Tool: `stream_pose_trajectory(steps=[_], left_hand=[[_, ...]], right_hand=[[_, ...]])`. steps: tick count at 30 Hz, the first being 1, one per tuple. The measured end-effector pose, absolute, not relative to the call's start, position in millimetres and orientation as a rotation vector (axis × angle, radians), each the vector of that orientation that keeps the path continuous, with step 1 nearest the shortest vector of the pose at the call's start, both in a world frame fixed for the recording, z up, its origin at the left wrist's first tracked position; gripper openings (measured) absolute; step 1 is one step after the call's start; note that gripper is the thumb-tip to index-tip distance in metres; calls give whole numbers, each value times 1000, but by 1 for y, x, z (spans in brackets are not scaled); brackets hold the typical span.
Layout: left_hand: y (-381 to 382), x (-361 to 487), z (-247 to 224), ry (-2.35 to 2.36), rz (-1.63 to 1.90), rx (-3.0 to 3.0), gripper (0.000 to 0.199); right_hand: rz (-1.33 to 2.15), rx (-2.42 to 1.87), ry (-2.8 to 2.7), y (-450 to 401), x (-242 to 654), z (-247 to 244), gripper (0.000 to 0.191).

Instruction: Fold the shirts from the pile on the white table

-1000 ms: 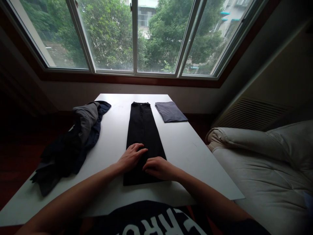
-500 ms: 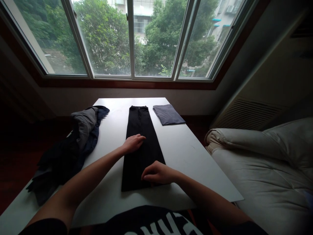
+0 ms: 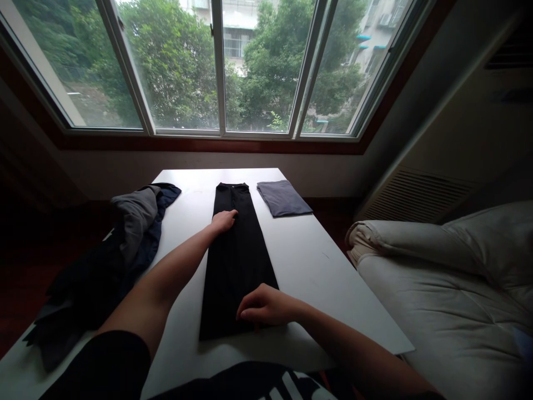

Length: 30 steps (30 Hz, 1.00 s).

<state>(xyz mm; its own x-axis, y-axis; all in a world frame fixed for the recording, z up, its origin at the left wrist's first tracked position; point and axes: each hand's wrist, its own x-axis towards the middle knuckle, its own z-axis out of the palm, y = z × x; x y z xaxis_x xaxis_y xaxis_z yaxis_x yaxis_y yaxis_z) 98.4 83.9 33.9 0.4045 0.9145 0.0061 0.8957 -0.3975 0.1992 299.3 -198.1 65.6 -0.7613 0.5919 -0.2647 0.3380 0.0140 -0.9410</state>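
Note:
Black trousers (image 3: 239, 261) lie flat and long on a white table (image 3: 333, 289), their waistband toward the window. On their upper part rests my left hand (image 3: 224, 220), its fingers bent together; whether they pinch the cloth is hidden. Near the bottom end of the trousers is my right hand (image 3: 264, 304), fingers curled downward over the black cloth, with the fingertips partly hidden. A folded grey cloth (image 3: 284, 198) lies to the right of the waistband.
A heap of grey, navy and black clothes (image 3: 135, 222) hangs over the table's left edge. Beyond the far edge is a wide window (image 3: 220, 72). A pale leather sofa (image 3: 437, 278) stands on the right.
My left hand has slid up the trousers toward the waistband, and that arm reaches further out. My right hand remains near the bottom end. The view has shifted slightly.

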Motion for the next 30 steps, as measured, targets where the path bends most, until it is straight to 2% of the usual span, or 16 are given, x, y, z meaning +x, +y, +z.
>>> stream_pose_trajectory(steps=[5,15,17,21,23,25,30], left_hand=[[90,101,40,1652,255,2509,24],[70,108,26,1683,502,2517,30],[62,107,21,1674,528,2528,33],[48,96,13,1528,552,2603,35],[43,89,9,1415,520,2648,38],[39,84,4,1361,451,2663,46],[22,84,0,1414,300,2607,63]], right_hand=[[1847,-967,-2092,-198,299,68,40],[1927,-953,-2083,-197,302,74,41],[1764,-953,-2113,-197,300,72,40],[1029,-940,-2301,-197,293,62,22],[802,-896,-2472,-198,290,56,15],[750,-865,-2613,-198,287,53,14],[876,-747,-2715,-200,289,56,12]])
